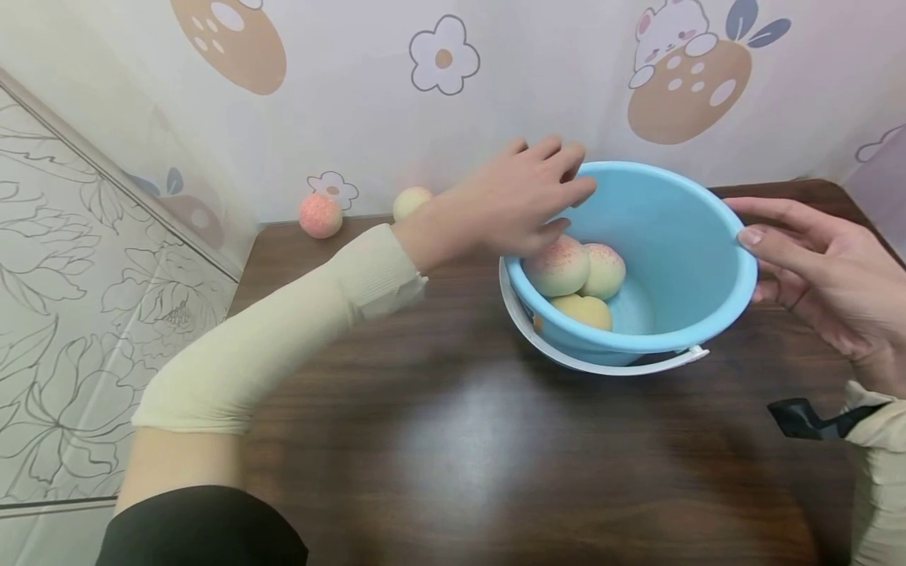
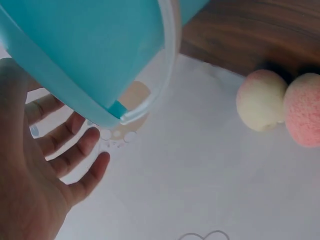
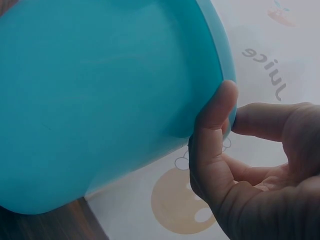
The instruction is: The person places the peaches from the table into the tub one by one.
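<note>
A light blue bucket (image 1: 679, 244) with a white handle (image 1: 587, 365) stands on the table. Inside lie several peaches, among them a pink-tinged one (image 1: 559, 267), another blushed one (image 1: 604, 270) and a yellow one (image 1: 586, 312). My left hand (image 1: 527, 192) hangs above the bucket's left rim, its fingers spread and loosely bent around nothing; the left wrist view shows the palm bare beside the rim. With thumb and fingers, my right hand (image 3: 240, 160) pinches the bucket's right rim.
Against the wall at the back of the dark wooden table (image 1: 453, 456) sit a pink peach (image 1: 321, 215) and a pale peach (image 1: 412, 203), the latter partly behind my left forearm. A patterned panel (image 1: 92, 314) borders the left side.
</note>
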A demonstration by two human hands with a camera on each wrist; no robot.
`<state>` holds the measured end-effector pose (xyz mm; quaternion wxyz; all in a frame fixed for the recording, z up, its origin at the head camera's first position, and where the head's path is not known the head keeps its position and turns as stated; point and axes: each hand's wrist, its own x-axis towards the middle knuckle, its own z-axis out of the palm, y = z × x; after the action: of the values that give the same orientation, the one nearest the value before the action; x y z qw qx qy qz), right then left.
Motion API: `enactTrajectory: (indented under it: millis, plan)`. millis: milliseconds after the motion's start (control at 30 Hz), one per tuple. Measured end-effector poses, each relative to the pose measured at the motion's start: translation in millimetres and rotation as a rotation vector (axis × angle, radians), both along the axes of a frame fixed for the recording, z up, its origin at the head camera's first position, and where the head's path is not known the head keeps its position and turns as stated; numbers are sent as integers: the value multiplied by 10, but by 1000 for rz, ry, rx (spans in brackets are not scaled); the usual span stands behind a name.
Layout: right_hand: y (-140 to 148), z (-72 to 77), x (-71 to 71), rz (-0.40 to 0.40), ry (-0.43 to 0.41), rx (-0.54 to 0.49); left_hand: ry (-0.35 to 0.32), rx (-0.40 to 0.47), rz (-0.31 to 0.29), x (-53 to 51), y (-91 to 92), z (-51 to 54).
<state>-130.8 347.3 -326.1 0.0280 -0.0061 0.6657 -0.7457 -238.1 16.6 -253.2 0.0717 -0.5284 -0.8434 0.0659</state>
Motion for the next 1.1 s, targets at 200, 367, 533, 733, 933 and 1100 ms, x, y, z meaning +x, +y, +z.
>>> enactTrajectory:
  millis: [200, 367, 533, 733, 933, 1100]
  plan:
    - [-7, 0, 3, 7, 18, 7, 17, 3, 84, -43, -121, -14]
    - [-10, 1, -4, 11, 23, -14, 15, 43, 136, -95, -244, -15]
    - [-2, -4, -3, 17, 22, -19, 7, 83, 174, -139, -366, -22]
    - [3, -12, 14, 5, 9, 17, -16, 81, 232, -193, -504, -7]
    - [-1, -11, 10, 9, 21, 13, -45, 106, 293, -248, -716, -6]
    - [4, -15, 2, 17, 23, -1, -72, 129, 342, -296, -878, -44]
